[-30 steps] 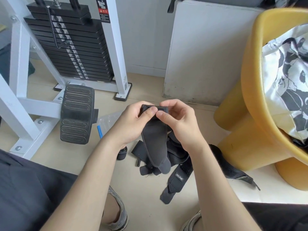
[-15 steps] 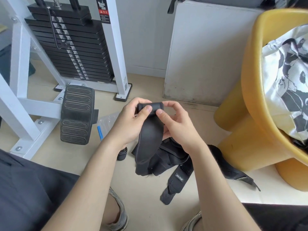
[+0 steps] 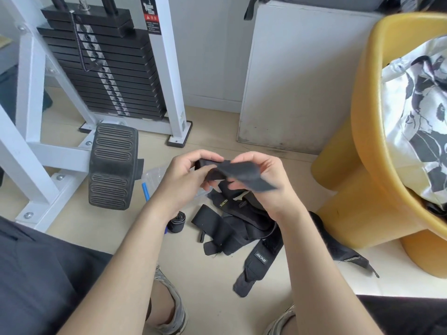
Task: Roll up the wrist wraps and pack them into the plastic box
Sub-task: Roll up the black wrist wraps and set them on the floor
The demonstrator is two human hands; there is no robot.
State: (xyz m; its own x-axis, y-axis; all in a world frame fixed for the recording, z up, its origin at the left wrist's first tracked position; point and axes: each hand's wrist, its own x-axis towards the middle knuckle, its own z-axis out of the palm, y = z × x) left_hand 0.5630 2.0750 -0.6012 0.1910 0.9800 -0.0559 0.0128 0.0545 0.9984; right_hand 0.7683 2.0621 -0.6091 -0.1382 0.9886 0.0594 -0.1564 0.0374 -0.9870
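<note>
One wrist wrap [image 3: 238, 176] was held above the floor between both hands: the left hand [image 3: 186, 182] had its fingers curled round the rolled end, and the right hand [image 3: 264, 183] pinched the flat tail. To roll it well, I judged, the right should hold that tail taut and square while the left turns the coil tight, edges flush. The loose wraps [image 3: 237, 228] lay heaped below, with the plastic box [image 3: 154, 175] half hidden behind the left hand.
</note>
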